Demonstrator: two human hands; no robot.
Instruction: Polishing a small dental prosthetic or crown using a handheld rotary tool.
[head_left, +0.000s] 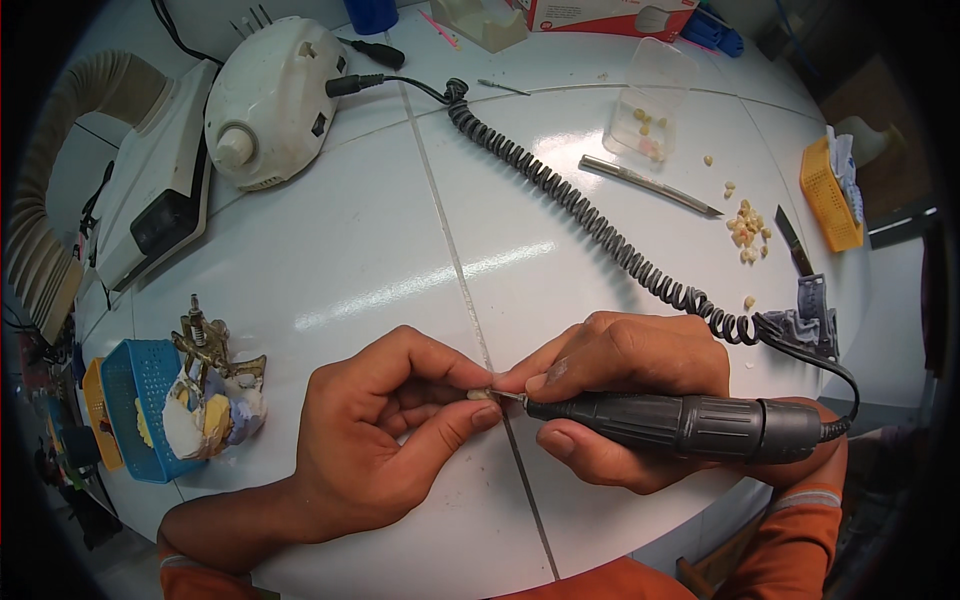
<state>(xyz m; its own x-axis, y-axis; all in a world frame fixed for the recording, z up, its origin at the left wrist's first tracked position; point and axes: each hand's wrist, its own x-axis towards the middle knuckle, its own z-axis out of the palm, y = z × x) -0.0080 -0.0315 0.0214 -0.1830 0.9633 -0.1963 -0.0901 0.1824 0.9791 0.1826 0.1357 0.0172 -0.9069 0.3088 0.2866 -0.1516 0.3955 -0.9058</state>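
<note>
Over the white tiled table, my left hand (385, 430) pinches a small ivory-coloured artificial tooth (480, 394) between thumb and index finger, partly covered by the fingertips. My right hand (640, 365) is wrapped around a black rotary handpiece (700, 427), which lies nearly level and points left. From its nose a thin metal bur (512, 397) reaches to the tooth; whether the two touch is too small to tell. The fingertips of both hands meet beside the tooth. A black coiled cord (570, 190) runs from the handpiece's rear to a white control unit (268, 105).
Several loose teeth (746, 232) lie at right, near a craft knife (650, 187), a dark blade (793, 242) and a clear plastic box (650, 115). A yellow basket (830, 200) stands farther right. At left are a dental articulator (212, 355), a blue basket (150, 365) and a ribbed hose (50, 240).
</note>
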